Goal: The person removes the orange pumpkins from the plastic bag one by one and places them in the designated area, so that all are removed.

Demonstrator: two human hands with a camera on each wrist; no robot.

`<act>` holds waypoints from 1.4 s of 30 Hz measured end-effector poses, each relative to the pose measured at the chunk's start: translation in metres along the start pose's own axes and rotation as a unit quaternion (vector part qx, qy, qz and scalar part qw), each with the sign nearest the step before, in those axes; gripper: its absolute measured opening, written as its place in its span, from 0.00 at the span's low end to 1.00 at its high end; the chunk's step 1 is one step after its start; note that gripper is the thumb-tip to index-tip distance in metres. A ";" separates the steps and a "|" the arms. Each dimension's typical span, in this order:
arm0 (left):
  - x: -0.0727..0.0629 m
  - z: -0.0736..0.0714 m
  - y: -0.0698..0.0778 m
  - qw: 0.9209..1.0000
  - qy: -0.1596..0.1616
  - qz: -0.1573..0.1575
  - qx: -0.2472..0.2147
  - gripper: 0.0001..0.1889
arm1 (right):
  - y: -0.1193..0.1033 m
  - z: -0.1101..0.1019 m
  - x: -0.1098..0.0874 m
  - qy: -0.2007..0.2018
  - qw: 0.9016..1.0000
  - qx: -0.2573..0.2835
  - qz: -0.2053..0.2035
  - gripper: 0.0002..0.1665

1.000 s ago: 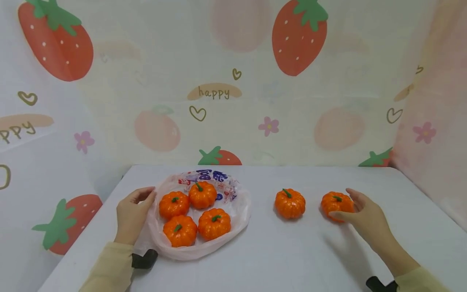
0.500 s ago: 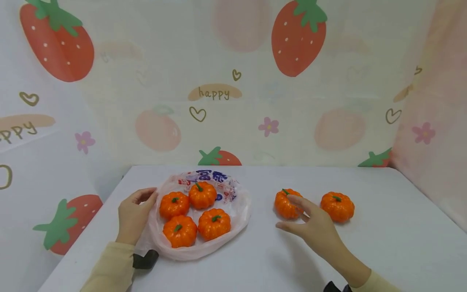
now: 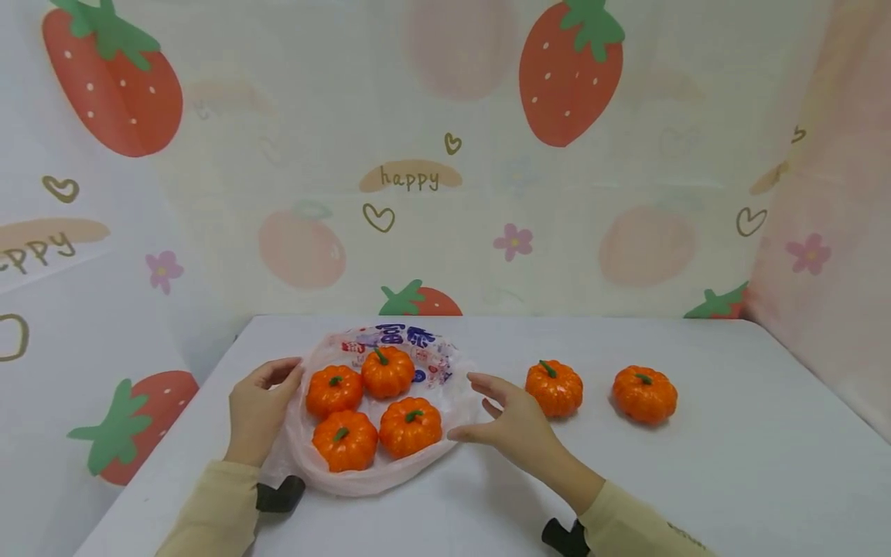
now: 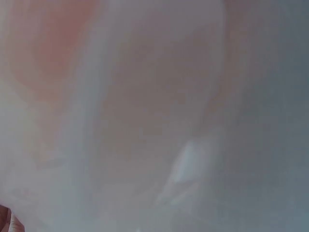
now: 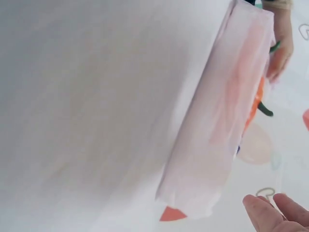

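On the left of the table (image 3: 731, 480), we are pinching the left rim of the plastic bag (image 3: 369, 486) with the left hand (image 3: 256, 408) and holding the right hand (image 3: 522, 427), fingers parted, just beside its right rim. We should probably be handling it lightly and evenly, not tipping the four pumpkins (image 3: 346, 445) inside. Farther right, two loose pumpkins (image 3: 554, 391) are lying. The right wrist view is showing the bag's wall side-on; the head view, its inside.

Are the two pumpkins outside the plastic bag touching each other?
Apart: the head view shows bare white tabletop between the left pumpkin and the right pumpkin.
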State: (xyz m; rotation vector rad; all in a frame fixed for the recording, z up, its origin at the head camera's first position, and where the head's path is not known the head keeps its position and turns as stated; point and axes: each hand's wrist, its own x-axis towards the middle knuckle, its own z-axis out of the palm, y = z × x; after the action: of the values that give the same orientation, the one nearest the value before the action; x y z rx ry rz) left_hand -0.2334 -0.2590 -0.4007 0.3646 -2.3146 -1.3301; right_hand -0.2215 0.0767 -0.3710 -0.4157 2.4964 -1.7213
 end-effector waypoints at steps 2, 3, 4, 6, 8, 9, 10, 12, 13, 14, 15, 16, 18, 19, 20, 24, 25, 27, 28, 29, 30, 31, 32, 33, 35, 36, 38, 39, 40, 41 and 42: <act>0.000 0.001 0.000 1.000 0.000 0.000 0.001 0.19 | 0.000 0.007 0.005 -0.014 1.000 -0.001 0.003 0.44; -0.001 0.001 0.000 1.000 0.000 0.000 0.001 0.19 | 0.000 0.010 0.007 -0.023 1.000 -0.003 0.005 0.44; -0.001 0.001 0.001 1.000 -0.001 -0.001 0.001 0.19 | 0.000 0.013 0.010 -0.032 0.999 -0.006 0.006 0.44; -0.001 0.001 0.001 1.000 0.000 -0.001 0.001 0.20 | 0.000 0.018 0.014 -0.048 0.999 -0.010 0.010 0.45; -0.001 0.000 0.002 1.000 0.000 0.002 0.001 0.20 | -0.001 0.022 0.018 -0.062 0.998 -0.013 0.012 0.45; -0.001 0.000 0.002 1.000 0.000 0.003 0.000 0.20 | -0.001 0.025 0.020 -0.068 0.997 -0.014 0.014 0.46; -0.001 0.000 0.002 1.000 0.000 0.004 0.001 0.20 | -0.001 0.027 0.022 -0.073 0.997 -0.014 0.017 0.46; -0.001 0.000 0.002 1.000 0.001 0.007 0.002 0.19 | -0.001 0.031 0.026 -0.084 0.996 -0.018 0.024 0.47; -0.001 0.000 0.002 1.000 0.001 0.006 0.002 0.19 | -0.001 0.033 0.028 -0.090 0.995 -0.025 0.027 0.48; -0.001 0.001 0.002 1.000 0.001 0.006 0.002 0.19 | -0.001 0.035 0.029 -0.096 0.994 -0.032 0.031 0.48; -0.001 0.001 0.002 1.000 0.000 0.005 0.002 0.19 | -0.001 0.037 0.030 -0.101 0.994 -0.040 0.035 0.49; -0.001 0.001 0.001 1.000 0.000 0.005 0.002 0.19 | -0.001 0.039 0.031 -0.105 0.993 -0.048 0.039 0.50; -0.001 0.002 0.001 1.000 -0.001 0.005 0.002 0.19 | -0.001 0.041 0.033 -0.112 0.991 -0.066 0.045 0.51; -0.001 0.002 0.001 1.000 -0.001 0.006 0.002 0.19 | -0.001 0.042 0.034 -0.114 0.990 -0.073 0.048 0.51; -0.001 0.002 0.001 1.000 -0.001 0.008 0.002 0.19 | -0.001 0.043 0.035 -0.117 0.989 -0.078 0.049 0.51; -0.002 0.002 0.004 1.000 0.003 0.013 0.004 0.18 | -0.001 0.046 0.038 -0.121 0.987 -0.089 0.050 0.50; -0.002 0.002 0.004 1.000 0.003 0.014 0.004 0.18 | -0.001 0.047 0.039 -0.122 0.987 -0.089 0.051 0.49; -0.002 0.001 0.005 1.000 0.003 0.015 0.003 0.19 | -0.001 0.049 0.040 -0.124 0.987 -0.091 0.053 0.48; -0.002 0.001 0.004 1.000 0.003 0.016 0.003 0.19 | -0.001 0.049 0.040 -0.124 0.986 -0.092 0.054 0.48; -0.001 0.001 0.004 1.000 0.002 0.016 0.003 0.19 | 0.000 0.050 0.040 -0.125 0.986 -0.094 0.055 0.48; -0.001 0.001 0.004 1.000 0.002 0.016 0.002 0.19 | -0.001 0.051 0.041 -0.125 0.986 -0.095 0.056 0.47; -0.001 0.001 0.004 1.000 0.001 0.017 0.001 0.19 | -0.001 0.051 0.041 -0.125 0.986 -0.099 0.057 0.47; 0.000 0.001 0.003 1.000 0.000 0.017 0.000 0.19 | -0.001 0.052 0.041 -0.125 0.985 -0.102 0.058 0.47; 0.000 0.002 0.003 1.000 -0.001 0.015 -0.002 0.19 | -0.001 0.052 0.042 -0.124 0.985 -0.107 0.060 0.46; 0.000 0.002 0.003 1.000 -0.003 0.010 -0.002 0.19 | -0.001 0.053 0.043 -0.123 0.984 -0.116 0.062 0.44; 0.000 0.002 0.003 1.000 -0.004 0.007 -0.002 0.19 | -0.002 0.054 0.043 -0.122 0.983 -0.122 0.061 0.43; 0.000 0.002 0.003 1.000 -0.006 0.003 -0.001 0.19 | -0.002 0.054 0.044 -0.119 0.983 -0.127 0.063 0.43; 0.000 0.002 0.003 1.000 -0.005 0.003 -0.001 0.19 | -0.003 0.055 0.044 -0.118 0.982 -0.130 0.063 0.42; 0.000 0.001 0.004 1.000 -0.006 0.002 -0.001 0.19 | -0.003 0.054 0.044 -0.116 0.983 -0.130 0.063 0.43; 0.000 0.001 0.003 1.000 -0.005 0.005 0.000 0.19 | -0.003 0.054 0.044 -0.115 0.983 -0.129 0.063 0.43; -0.001 0.001 0.003 1.000 -0.005 0.007 0.001 0.19 | -0.004 0.053 0.043 -0.113 0.983 -0.128 0.063 0.44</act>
State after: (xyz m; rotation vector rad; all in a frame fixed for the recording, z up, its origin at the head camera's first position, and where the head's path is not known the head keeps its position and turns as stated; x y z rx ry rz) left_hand -0.2334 -0.2567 -0.3987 0.3433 -2.3221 -1.3271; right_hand -0.2507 0.0155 -0.3833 -0.4336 2.5194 -1.2363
